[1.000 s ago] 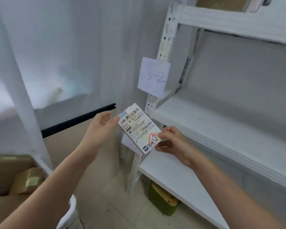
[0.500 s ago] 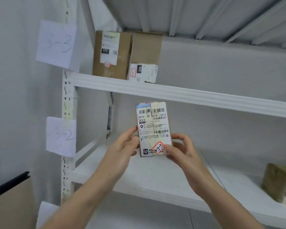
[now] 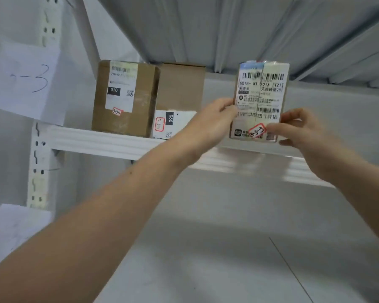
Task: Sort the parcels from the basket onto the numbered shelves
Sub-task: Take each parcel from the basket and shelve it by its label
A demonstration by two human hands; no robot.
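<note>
Two grips, my left hand (image 3: 214,120) and right hand (image 3: 303,131), clamp the 3-3-3 parcel (image 3: 260,95), now lifted level with the 3-3 shelf (image 3: 96,141) for placing.

Both arms raised, left hand (image 3: 213,122) and right hand (image 3: 304,132) gripping parcel (image 3: 260,95) edges

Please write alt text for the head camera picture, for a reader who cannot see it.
The left hand and right hand hold a small upright parcel with a white barcode label and a red-edged sticker reading 3-3-3 at a white metal shelf. On the shelf to its left stands a brown cardboard box; a white paper sign hangs on the post.
</note>
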